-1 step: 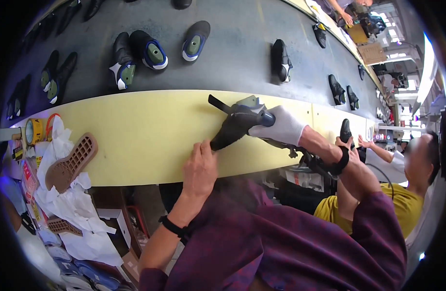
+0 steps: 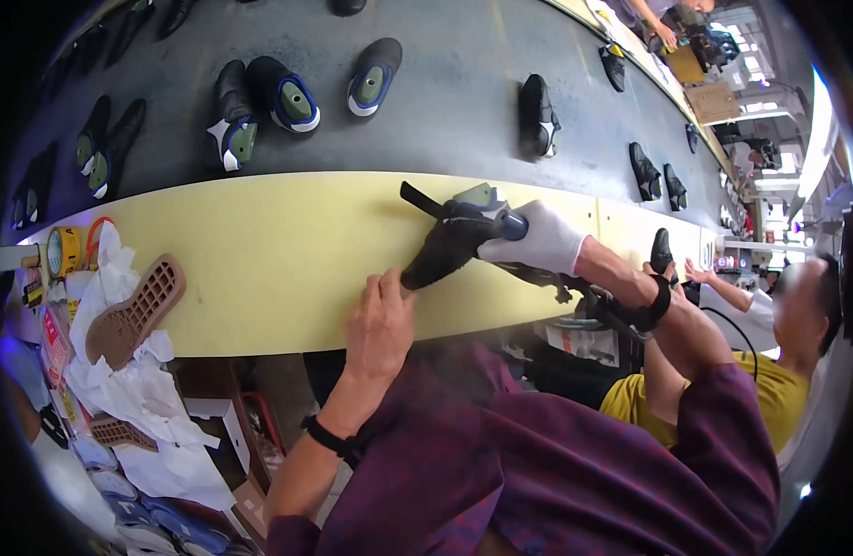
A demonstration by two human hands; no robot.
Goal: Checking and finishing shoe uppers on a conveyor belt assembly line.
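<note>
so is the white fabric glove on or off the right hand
On: the white fabric glove covers the right hand to about the wrist, where the bare forearm begins.

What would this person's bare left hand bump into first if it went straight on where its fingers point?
The toe of the black shoe. The left hand has its fingertips right at it, seemingly touching, though exact depth is hard to judge.

Black shoes (image 2: 377, 69) rest on a dark surface (image 2: 454, 111) at top; at left, a brown sole (image 2: 116, 334) overlaps white paper (image 2: 171, 468) near yellow tape (image 2: 70, 250).
</note>
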